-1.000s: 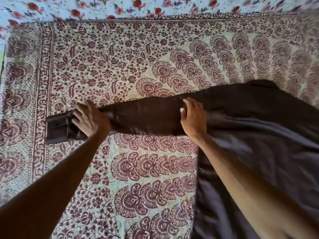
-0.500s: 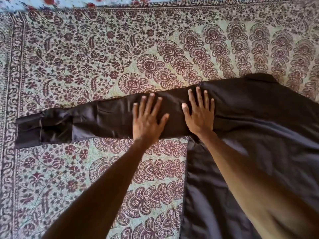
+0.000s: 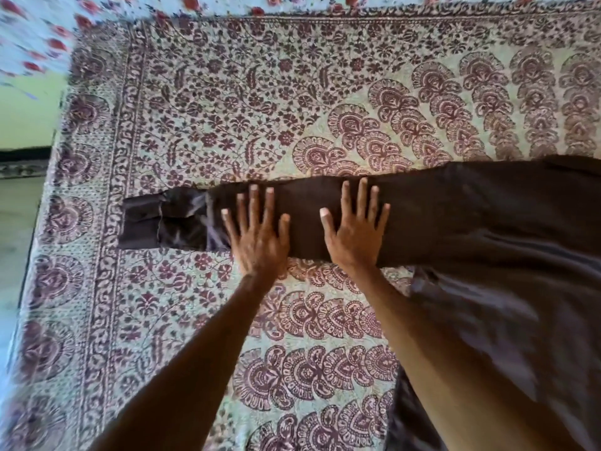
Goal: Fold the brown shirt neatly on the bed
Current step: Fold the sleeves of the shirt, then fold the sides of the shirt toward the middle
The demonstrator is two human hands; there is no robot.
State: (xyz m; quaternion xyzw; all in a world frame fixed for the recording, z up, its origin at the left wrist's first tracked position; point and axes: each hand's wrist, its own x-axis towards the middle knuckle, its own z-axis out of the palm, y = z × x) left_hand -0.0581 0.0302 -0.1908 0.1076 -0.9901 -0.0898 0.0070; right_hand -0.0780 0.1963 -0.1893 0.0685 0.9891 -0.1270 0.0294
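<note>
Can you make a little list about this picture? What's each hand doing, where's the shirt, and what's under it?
left hand: flat, fingers spread, pressing the sleeve
right hand: flat, fingers spread, pressing the sleeve too
sleeve: stretched straight out to the left
cuff: at the sleeve's far left end
brown shirt: body lies to the right
underneath: patterned bedcover

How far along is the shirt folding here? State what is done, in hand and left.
Done: the brown shirt lies spread on the patterned bed cover, its sleeve stretched straight out sideways. In hand: the left hand and right hand press flat on the sleeve, fingers straight. Left: no fold shows in the visible part, so sleeve and body likely remain to fold.
</note>
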